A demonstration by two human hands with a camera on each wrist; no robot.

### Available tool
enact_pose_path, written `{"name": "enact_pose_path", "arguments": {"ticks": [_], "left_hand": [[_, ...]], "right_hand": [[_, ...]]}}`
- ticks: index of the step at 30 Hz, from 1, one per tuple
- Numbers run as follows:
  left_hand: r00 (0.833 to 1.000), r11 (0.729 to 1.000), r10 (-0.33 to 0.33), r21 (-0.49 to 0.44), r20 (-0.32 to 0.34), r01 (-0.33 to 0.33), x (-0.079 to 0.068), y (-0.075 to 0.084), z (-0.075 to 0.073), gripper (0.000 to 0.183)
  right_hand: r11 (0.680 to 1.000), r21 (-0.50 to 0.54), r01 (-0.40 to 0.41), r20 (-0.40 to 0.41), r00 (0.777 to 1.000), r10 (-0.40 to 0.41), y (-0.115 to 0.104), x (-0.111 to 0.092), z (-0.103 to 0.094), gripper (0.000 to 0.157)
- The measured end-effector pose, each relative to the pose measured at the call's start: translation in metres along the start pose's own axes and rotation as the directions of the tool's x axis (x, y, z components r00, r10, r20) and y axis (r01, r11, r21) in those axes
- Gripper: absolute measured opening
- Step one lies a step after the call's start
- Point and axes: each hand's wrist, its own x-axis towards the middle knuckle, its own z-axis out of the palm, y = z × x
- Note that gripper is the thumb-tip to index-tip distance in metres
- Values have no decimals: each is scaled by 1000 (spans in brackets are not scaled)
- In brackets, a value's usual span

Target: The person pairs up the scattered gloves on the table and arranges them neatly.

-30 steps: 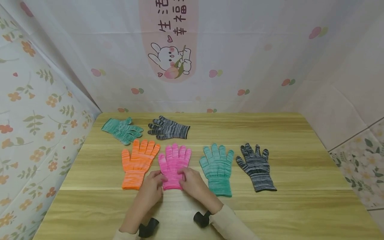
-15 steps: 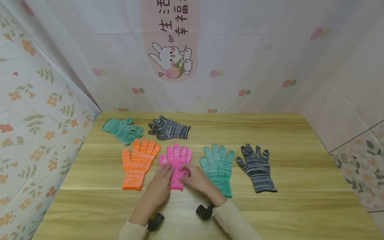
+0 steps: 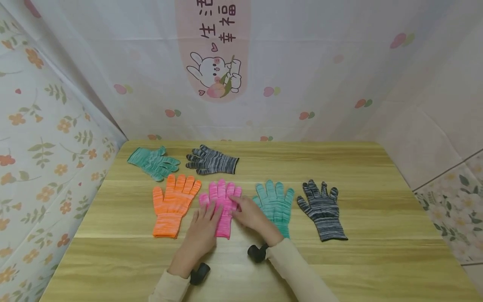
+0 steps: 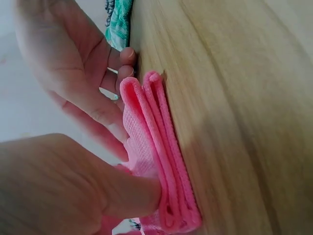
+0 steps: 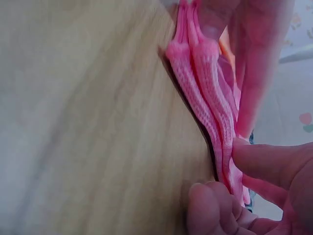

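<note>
Pink knitted gloves [image 3: 223, 228] lie flat mid-table, fingers pointing away; two cuff openings show one above the other in the left wrist view. My left hand [image 3: 203, 228] rests on their left side with fingers extended, its thumb [image 4: 134, 193] on the cuff. At their right edge is my right hand [image 3: 250, 216]: a forward finger touches the knit, and one digit [image 5: 264, 156] presses the side. Its other fingertips [image 5: 205, 205] are bent beside the edge, close to the wood. An orange glove [image 3: 173, 205] lies to the left. The right forearm partly covers a green glove [image 3: 273, 205].
A grey-black glove [image 3: 322, 209] lies farther right. At the back left are another green glove [image 3: 154, 162] and another grey-black glove [image 3: 212, 160]. A printed curtain [image 3: 302, 75] hangs behind the wooden table [image 3: 377, 268].
My left hand has come from the cuff's left edge onto the pink gloves and spread its fingers. My right hand has slid up their right edge, away from the cuff.
</note>
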Motion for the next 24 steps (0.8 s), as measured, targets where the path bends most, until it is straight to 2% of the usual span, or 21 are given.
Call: {"name": "enact_pose_path", "arguments": {"ticks": [4,7,14,19,24], "left_hand": [[998,998,59,23,10,-59,2,2,-2,68],[997,997,72,8,13,-72,3,3,-4,66],[997,997,73,-34,5,-73,6,1,-6,66],[997,997,78,-24,-8,-79,7,0,-4,67],[995,996,92,-15,-49,-93,7,1,0,65]], "right_hand": [[999,-29,-31,31,999,32,-2,2,-1,49],[998,-23,-50,42,998,51,-3,4,-1,51],[986,103,-131,70,990,124,1,10,-7,60],[944,281,-170,73,985,155,7,21,-12,47],[879,432,-200,-24,972,233,11,33,-12,32]]}}
